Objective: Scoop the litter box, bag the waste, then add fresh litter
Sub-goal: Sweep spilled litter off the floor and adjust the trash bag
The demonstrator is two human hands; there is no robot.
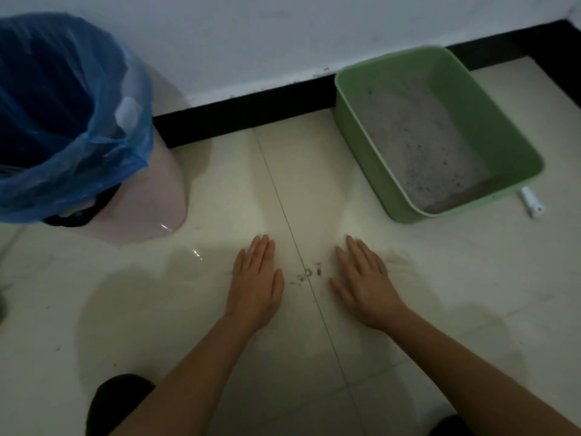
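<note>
Blue-lined bin [157, 184] left, litter box [506, 121] right, perhaps scoop handle [532, 203] beside.

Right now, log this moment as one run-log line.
left hand: open, palm down | right hand: open, palm down | litter box: untouched, holds litter | bin: lined with blue bag

Hands: 2, left hand [256, 287] and right hand [364, 287]. Green litter box [372, 162]: 1. Pink trash bin [163, 184]: 1. Blue bin bag [94, 136]: 1. White plastic handle [531, 202]: 1. Dark crumbs [309, 273]: several, too blurry to count.
</note>
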